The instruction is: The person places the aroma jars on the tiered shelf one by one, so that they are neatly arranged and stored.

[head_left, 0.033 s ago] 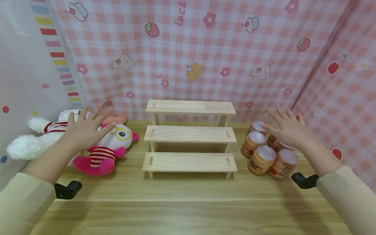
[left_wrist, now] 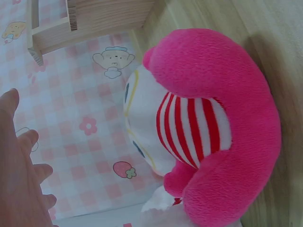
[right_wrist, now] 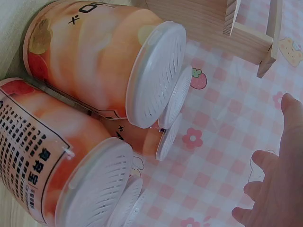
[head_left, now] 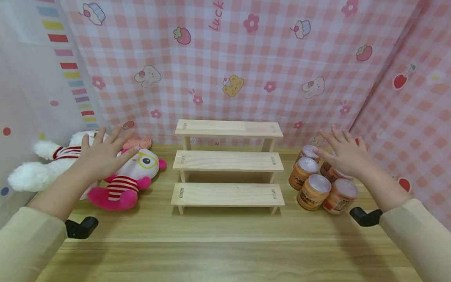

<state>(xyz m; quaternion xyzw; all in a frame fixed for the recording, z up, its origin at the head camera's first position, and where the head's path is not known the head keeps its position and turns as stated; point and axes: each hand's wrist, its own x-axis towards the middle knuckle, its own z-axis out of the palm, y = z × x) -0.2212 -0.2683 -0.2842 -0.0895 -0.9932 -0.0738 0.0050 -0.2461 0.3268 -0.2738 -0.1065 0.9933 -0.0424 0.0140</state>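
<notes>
A person in cream sleeves is reaching both hands out over a light wooden table (head_left: 225,243). The left hand (head_left: 102,154) is hovering with fingers spread and straight, palm down, above a white and pink plush toy with a red-striped middle and yellow-rimmed glasses (head_left: 132,176); it is grasping nothing, and whether it is touching the toy cannot be told. The toy is lying on its side at the table's left, just beside a second white plush with a red-striped collar (head_left: 42,168). The right hand (head_left: 347,154) is likewise hovering released, fingers extended, over a cluster of orange jars with white ribbed lids (head_left: 313,192), which are standing close together at the table's right. Between the toys and the jars, a three-step pale wooden riser shelf (head_left: 228,161) is standing against a pink checked cloth backdrop printed with cupcakes, strawberries and bunnies (head_left: 246,66).
</notes>
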